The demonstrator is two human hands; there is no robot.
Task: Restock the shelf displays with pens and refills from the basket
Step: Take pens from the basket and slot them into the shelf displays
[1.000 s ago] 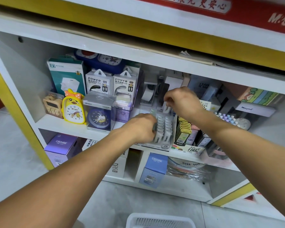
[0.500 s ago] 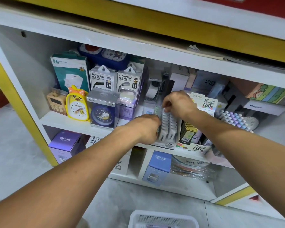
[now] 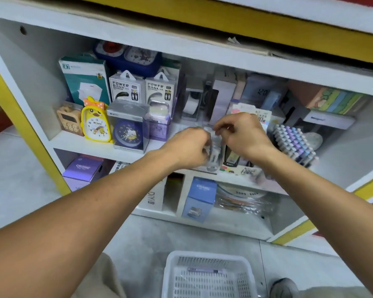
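A white shelf unit (image 3: 121, 151) with yellow edging fills most of the head view, its middle board running from nine o'clock across to three o'clock. On the grey floor at six o'clock stands a white slotted basket (image 3: 209, 257), with one purple pen (image 3: 205, 270) lying across its inside near the far wall.

On the middle board, toward ten o'clock, two white power bank boxes (image 3: 143, 89) stand side by side behind a clear-cased blue alarm clock (image 3: 128, 130). Just beside the clock, at its nine o'clock, stands a yellow duck clock (image 3: 96, 123). Toward two o'clock a rack of pastel-capped pens (image 3: 295, 143) leans on the board.

At the centre, both forearms reach in to a clear display tray of small white refills (image 3: 213, 155) at the front edge of the middle board. The left hand (image 3: 187, 147) lies at the tray's nine o'clock side, knuckles up, its fingers curled in against the tray; motion blur hides whether they clamp the tray or only press on it. The right hand (image 3: 243, 134) hovers at the tray's one o'clock, its fingers (image 3: 221, 127) bent and drawn together, thumb to fingertips, in a pinch over the tray's top end. Something small and pale seems to sit in that pinch, but blur leaves it uncertain. The two hands nearly touch above the tray.
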